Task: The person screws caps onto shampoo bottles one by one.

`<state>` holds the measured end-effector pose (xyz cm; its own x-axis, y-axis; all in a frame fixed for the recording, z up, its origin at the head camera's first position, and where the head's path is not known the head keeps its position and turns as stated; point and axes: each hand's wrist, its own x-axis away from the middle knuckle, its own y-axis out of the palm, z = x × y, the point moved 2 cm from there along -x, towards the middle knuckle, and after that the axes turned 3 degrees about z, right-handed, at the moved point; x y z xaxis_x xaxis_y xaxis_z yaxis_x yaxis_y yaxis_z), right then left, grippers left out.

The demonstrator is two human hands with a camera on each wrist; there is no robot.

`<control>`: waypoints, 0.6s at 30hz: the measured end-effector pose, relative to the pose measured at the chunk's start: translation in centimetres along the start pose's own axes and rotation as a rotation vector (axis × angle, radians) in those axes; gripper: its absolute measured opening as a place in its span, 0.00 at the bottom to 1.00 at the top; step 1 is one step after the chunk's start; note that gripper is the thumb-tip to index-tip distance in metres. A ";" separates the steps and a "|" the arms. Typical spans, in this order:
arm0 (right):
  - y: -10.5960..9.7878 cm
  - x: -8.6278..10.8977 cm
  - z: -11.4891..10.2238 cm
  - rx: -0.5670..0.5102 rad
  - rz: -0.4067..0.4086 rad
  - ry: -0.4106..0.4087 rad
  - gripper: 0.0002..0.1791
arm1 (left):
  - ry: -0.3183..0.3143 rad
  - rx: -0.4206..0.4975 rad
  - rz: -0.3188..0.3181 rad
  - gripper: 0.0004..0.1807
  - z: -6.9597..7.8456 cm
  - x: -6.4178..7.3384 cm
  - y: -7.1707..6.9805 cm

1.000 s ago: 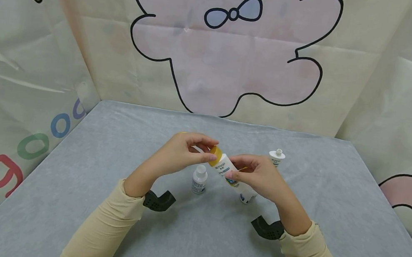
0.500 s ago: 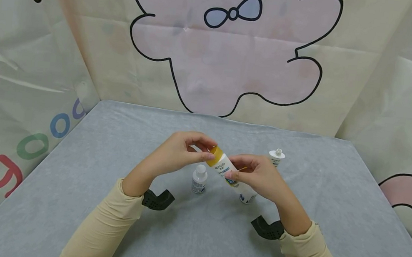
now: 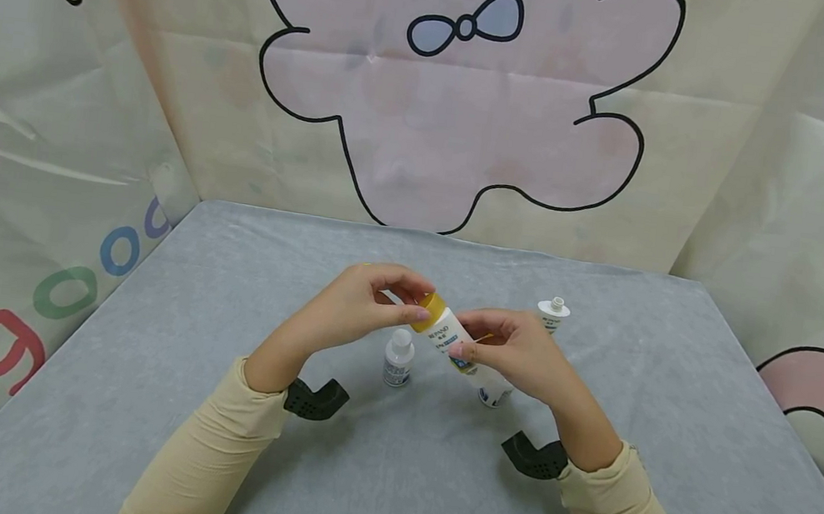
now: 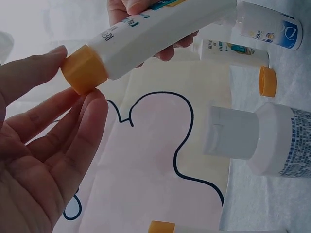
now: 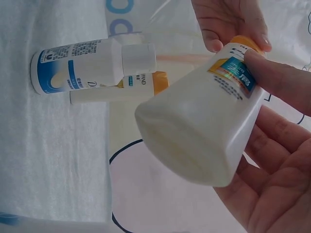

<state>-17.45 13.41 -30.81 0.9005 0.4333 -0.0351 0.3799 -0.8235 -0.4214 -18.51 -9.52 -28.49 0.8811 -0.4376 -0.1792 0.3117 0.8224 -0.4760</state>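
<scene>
Both hands meet on one white bottle [image 3: 451, 334] with a yellow-orange cap [image 3: 429, 313], tilted above the table. My left hand [image 3: 354, 305] pinches the cap between thumb and fingertips, as the left wrist view shows. My right hand [image 3: 515, 353] grips the bottle's body, thumb across its coloured label. The cap sits at the bottle's end; whether it is tight cannot be told. Just below my left hand stands a small bottle with a whitish cap [image 3: 399, 359]. Below my right hand, another bottle [image 3: 495, 396] is partly hidden. The bottle's base [image 5: 184, 145] faces the right wrist camera.
Behind my right hand stands a white bottle with a bare neck [image 3: 554, 312]. A loose orange cap [image 4: 267, 81] lies on the grey cloth [image 3: 388, 481]. Another orange-capped bottle [image 5: 116, 94] stands farther back, mostly hidden by my left hand in the head view. Printed curtains surround the table.
My left hand and the cap have shifted very slightly left, and the bottle's lettering shows at a slightly different angle. My right hand stays nearly still; the standing bottles have not moved.
</scene>
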 end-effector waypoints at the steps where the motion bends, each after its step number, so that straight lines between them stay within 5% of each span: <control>1: 0.0 0.0 0.0 -0.001 -0.002 0.002 0.20 | 0.007 0.003 -0.004 0.14 0.0 0.0 0.0; 11: 0.0 -0.1 0.0 -0.002 -0.002 0.014 0.20 | 0.010 -0.005 -0.007 0.20 -0.1 -0.1 0.0; 18: 0.0 -0.1 0.0 0.004 -0.002 0.001 0.20 | 0.043 0.012 -0.017 0.14 -0.1 -0.1 0.1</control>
<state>-17.53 13.37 -30.85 0.8998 0.4349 -0.0337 0.3810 -0.8211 -0.4250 -18.63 -9.44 -28.59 0.8597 -0.4666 -0.2079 0.3308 0.8187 -0.4694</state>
